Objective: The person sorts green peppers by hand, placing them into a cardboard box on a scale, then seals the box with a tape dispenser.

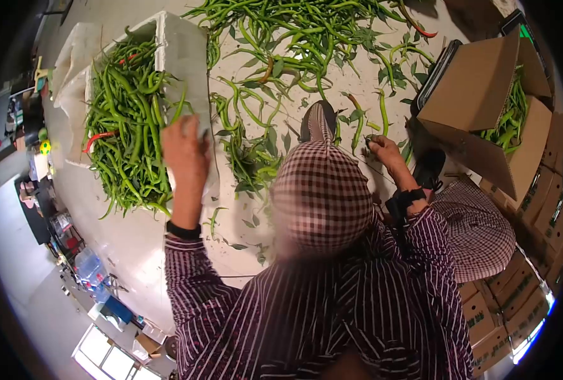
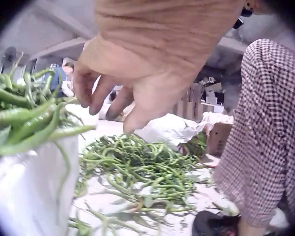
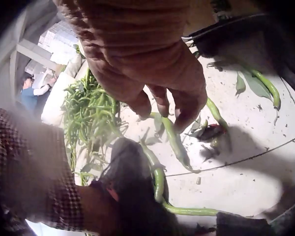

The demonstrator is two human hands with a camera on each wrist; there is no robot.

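Head view, clock face on each frame. Left hand [image 1: 186,155] at 10 o'clock, by the long side of a white box [image 1: 186,76]; fingers loosely bent, blurred, nothing seen in the grasp. Box heaped past its rim with green peppers [image 1: 129,120], a red one [image 1: 99,140] at the heap's 9 o'clock edge. Right hand [image 1: 389,155] at 2 o'clock, low near the floor [image 1: 129,247], fingertips by scattered peppers. Also at 2 o'clock, farther out, a cardboard box [image 1: 471,88], flaps raised, green peppers inside; how full, hard to tell. Large pepper pile [image 1: 294,28] on the floor at 12.

Left wrist view: hand at 12 o'clock, fingers hanging, no pepper between them. White box wall at 8, peppers overhanging its edge. Lowering peppers gently, well inside the rim, would likely avoid spills.

Right wrist view: hand at 12, fingers bent down over a green pepper [image 3: 176,147] at 5 o'clock; cannot tell whether they pinch it. Judgement: a light hold near the stem, dark leaf bits [image 3: 209,133] at 4 left aside, should spare the skin. Pile at 9.
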